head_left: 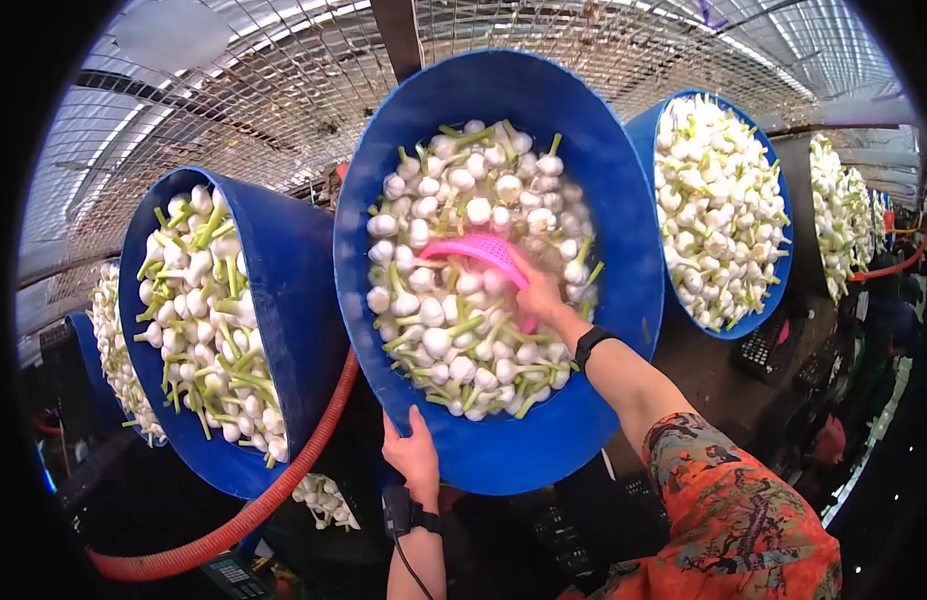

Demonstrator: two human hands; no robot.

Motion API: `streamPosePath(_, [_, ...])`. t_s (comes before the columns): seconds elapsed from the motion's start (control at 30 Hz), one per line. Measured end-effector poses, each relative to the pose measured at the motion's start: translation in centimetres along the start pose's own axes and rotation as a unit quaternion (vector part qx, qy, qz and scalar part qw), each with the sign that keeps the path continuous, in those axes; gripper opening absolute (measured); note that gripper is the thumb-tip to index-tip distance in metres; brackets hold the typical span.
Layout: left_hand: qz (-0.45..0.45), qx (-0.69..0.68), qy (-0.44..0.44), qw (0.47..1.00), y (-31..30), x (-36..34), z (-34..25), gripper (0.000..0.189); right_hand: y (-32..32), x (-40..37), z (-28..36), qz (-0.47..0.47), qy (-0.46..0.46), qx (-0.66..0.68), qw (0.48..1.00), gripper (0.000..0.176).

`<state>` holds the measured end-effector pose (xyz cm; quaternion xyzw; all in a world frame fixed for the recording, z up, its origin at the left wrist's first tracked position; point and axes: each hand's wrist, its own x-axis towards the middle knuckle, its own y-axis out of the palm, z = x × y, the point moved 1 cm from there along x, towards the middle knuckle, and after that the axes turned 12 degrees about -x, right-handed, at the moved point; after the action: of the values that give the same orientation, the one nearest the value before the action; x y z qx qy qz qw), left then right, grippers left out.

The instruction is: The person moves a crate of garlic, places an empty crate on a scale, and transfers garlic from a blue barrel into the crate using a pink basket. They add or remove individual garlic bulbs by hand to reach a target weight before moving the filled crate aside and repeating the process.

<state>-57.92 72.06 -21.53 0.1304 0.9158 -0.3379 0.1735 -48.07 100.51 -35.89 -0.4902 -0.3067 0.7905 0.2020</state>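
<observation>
A large blue tub [503, 445] stands in front of me, with many white garlic bulbs [438, 343] with green stem stubs lying in cloudy water. My right hand [539, 298] is closed on the edge of a pink perforated basket [473, 246], which is tilted among the bulbs near the middle of the tub. Part of the basket is hidden by the hand and the garlic. At the tub's near left edge, my left hand [411, 458] grips the rim, thumb on the inner side and a finger on the outer side.
Another blue tub [293, 265] heaped with garlic stands at the left, and a further one [773, 235] at the right. A red ribbed hose [273, 495] curves past the left tub. Wire mesh [273, 90] rises behind. Black crates [763, 345] lie on the floor.
</observation>
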Motion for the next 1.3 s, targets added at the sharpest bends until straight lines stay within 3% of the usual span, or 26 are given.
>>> streamPosePath(0.03, [0.0, -0.017, -0.004, 1.0, 0.2, 0.1, 0.1, 0.038, 1.5, 0.5, -0.3, 0.035, 0.014, 0.071, 0.997, 0.081])
streamPosePath(0.1, [-0.001, -0.002, -0.008, 1.0, 0.2, 0.0, -0.6, 0.034, 5.0, 0.3, -0.7, 0.01, 0.033, 0.119, 0.992, 0.076])
streamPosePath(0.17, [0.0, -0.04, -0.03, 0.999, 0.3, 0.0, -0.8, 0.029, 5.7, -0.3, 0.6, 0.149, 0.198, 0.261, 0.933, 0.059])
streamPosePath(0.2, [0.005, -0.027, -0.035, 0.999, 0.3, 0.0, -0.3, 0.029, 9.2, 0.5, -0.7, 0.062, 0.135, 0.257, 0.955, 0.065])
streamPosePath(0.3, [-0.005, -0.031, -0.031, 0.999, 0.3, 0.1, 0.2, 0.025, 11.4, 2.4, -2.0, 0.098, 0.153, 0.2, 0.963, 0.059])
streamPosePath(0.33, [-0.009, -0.015, -0.016, 1.0, 0.5, 0.1, -0.1, 0.025, 6.2, -0.7, 1.2, 0.11, 0.184, 0.281, 0.935, 0.056])
streamPosePath(0.47, [-0.023, 0.011, 0.009, 1.0, 0.4, 0.1, 1.0, 0.024, 6.6, -0.6, -1.4, 0.124, 0.119, 0.259, 0.951, 0.064])
streamPosePath(0.53, [-0.029, 0.021, 0.013, 0.999, 0.1, 0.2, 0.7, 0.023, 6.5, -0.7, -2.9, 0.108, 0.073, 0.313, 0.941, 0.071])
streamPosePath(0.57, [-0.03, 0.028, 0.016, 0.999, 0.1, 0.1, 0.3, 0.023, 4.8, -1.6, -2.5, 0.106, 0.074, 0.308, 0.942, 0.071])
streamPosePath(0.63, [-0.028, 0.031, 0.013, 0.999, 0.3, -0.2, -0.2, 0.023, 1.3, -3.4, -2.1, 0.18, 0.15, 0.403, 0.885, 0.08])
streamPosePath(0.67, [-0.027, 0.037, 0.02, 0.999, 0.4, -0.1, -0.5, 0.024, 0.5, -3.7, -2.2, 0.181, 0.136, 0.396, 0.89, 0.081])
streamPosePath(0.77, [-0.033, 0.048, 0.042, 0.997, 0.3, 0.0, -0.2, 0.025, 2.2, -2.6, -3.1, 0.176, 0.123, 0.358, 0.909, 0.077])
streamPosePath(0.9, [-0.031, 0.052, 0.033, 0.998, -0.1, 0.1, 0.6, 0.025, 5.2, -2.5, -3.8, 0.151, 0.146, 0.417, 0.884, 0.073])
streamPosePath(1.17, [-0.056, 0.105, 0.064, 0.991, 0.0, 0.2, 1.0, 0.026, -0.1, -5.1, -1.5, 0.164, 0.123, 0.439, 0.875, 0.077])
streamPosePath(1.3, [-0.074, 0.108, 0.053, 0.99, -0.3, -0.1, 0.1, 0.022, -3.4, -6.1, -2.4, 0.2, 0.102, 0.433, 0.873, 0.069])
